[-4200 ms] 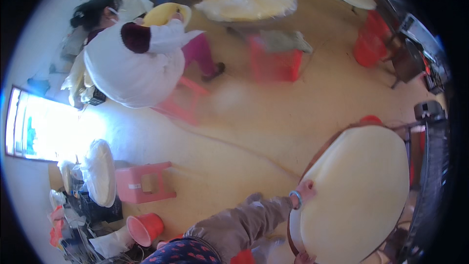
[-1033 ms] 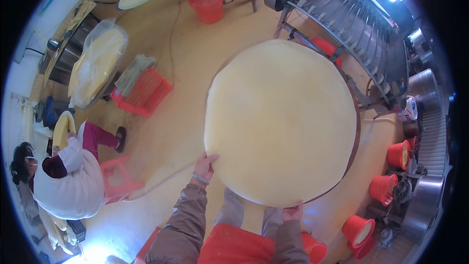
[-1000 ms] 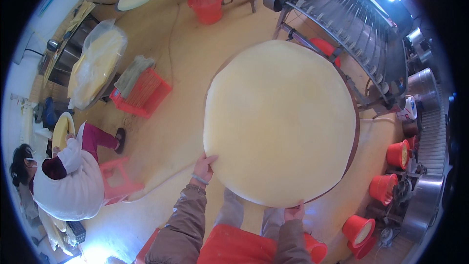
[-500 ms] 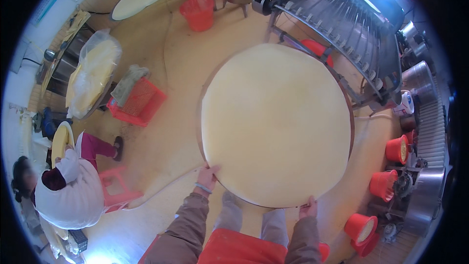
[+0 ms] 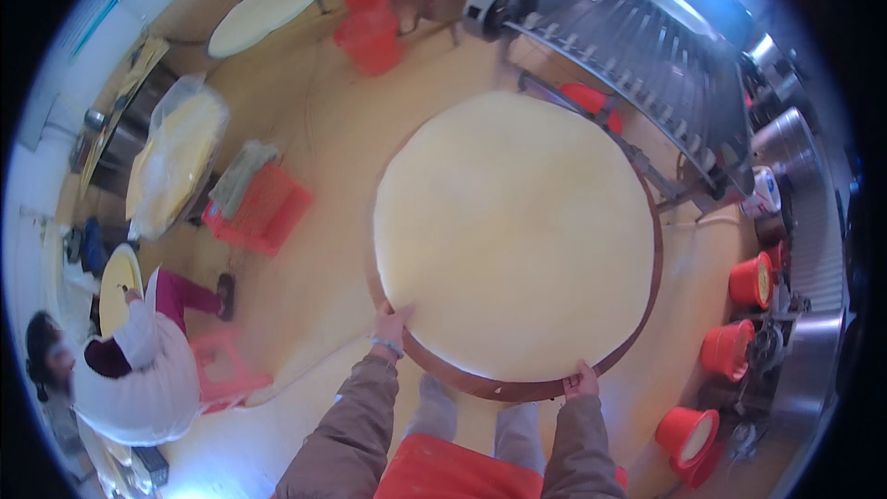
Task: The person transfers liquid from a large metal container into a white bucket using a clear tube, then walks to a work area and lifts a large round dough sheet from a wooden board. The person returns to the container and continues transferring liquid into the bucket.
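Observation:
A very large, round, pale yellow sheet, perhaps thin dough, lies flat on a brown round board. Along the near edge the board's rim shows as a brown crescent. My left hand, with a band at its wrist, is closed on the board's near-left edge, its fingertips reaching the sheet's border. At the near-right edge my right hand grips the rim. The fingers beneath the board are hidden.
A slatted metal machine stands just past the board's far right. Red buckets line the right side. To the left are a red crate, a plastic-covered stack of yellow sheets and a seated person in white.
The sheet has shifted away from me on the board, baring more of the near brown rim. Both hands stay at the near edge. The seated person's arm has moved over their small round board.

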Demonstrator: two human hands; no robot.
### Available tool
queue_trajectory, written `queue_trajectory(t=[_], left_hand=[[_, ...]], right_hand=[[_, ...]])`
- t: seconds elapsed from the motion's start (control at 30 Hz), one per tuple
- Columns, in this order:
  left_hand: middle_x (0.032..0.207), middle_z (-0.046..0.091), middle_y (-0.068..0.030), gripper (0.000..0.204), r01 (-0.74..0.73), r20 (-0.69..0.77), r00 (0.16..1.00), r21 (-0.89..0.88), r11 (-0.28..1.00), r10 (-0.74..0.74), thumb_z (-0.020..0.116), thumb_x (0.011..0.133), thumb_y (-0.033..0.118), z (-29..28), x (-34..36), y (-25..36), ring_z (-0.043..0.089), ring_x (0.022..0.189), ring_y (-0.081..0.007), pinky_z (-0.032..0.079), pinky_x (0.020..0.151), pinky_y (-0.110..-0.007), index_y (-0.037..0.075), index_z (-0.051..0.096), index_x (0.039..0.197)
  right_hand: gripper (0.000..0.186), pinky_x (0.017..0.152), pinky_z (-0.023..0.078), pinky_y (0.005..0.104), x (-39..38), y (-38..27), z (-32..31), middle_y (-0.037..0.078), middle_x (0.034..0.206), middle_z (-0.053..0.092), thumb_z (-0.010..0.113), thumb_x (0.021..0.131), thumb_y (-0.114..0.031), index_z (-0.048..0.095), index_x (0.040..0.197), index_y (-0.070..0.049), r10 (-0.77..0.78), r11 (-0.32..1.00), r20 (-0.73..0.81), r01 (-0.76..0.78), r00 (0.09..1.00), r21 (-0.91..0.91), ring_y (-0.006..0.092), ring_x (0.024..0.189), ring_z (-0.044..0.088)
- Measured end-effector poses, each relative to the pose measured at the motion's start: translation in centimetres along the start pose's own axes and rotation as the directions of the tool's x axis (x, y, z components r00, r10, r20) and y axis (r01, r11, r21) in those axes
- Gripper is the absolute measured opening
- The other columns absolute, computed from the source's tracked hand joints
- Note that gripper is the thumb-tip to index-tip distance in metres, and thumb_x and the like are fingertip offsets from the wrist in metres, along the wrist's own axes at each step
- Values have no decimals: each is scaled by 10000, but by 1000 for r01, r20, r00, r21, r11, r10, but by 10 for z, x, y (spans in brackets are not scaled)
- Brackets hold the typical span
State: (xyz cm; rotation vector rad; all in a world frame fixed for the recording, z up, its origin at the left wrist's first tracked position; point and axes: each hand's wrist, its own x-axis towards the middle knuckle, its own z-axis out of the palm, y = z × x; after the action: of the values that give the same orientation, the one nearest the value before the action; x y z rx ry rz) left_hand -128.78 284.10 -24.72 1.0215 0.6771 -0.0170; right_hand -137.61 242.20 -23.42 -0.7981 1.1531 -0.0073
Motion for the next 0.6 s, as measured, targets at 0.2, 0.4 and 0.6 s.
queue_trajectory(t=[0.2, 0.4, 0.6], left_hand=[[1011, 555, -154, 556, 129, -262, 963, 649, 749, 61, 703, 651, 80, 14, -4, 6, 560, 912, -270, 466, 796, -381, -4, 454, 1140], [1239, 406, -195, 777, -369, 424, 775, 905, -210, 469, 704, 608, 154, 107, -109, -22, 373, 1162, -323, 319, 962, -451, 30, 332, 1278], [1169, 502, -207, 811, -469, 400, 877, 830, -301, -265, 698, 659, 272, 186, -196, -93, 472, 1105, -356, 369, 941, -424, -1, 279, 1296]], right_hand=[[187, 522, 464, 295, 6, -8, -26, 21, 748, 562, 595, 792, -94, 509, 954, -131, -63, 986, -142, 40, 988, -160, 144, 608, 547], [197, 476, 472, 313, -22, -46, -109, 49, 688, 551, 584, 784, -37, 484, 951, -71, -130, 991, 75, 131, 989, -10, 173, 568, 564], [245, 529, 510, 303, -53, -125, -258, 73, 765, 556, 580, 796, -68, 471, 1015, -46, 34, 999, 29, -34, 999, 4, 177, 616, 579]])
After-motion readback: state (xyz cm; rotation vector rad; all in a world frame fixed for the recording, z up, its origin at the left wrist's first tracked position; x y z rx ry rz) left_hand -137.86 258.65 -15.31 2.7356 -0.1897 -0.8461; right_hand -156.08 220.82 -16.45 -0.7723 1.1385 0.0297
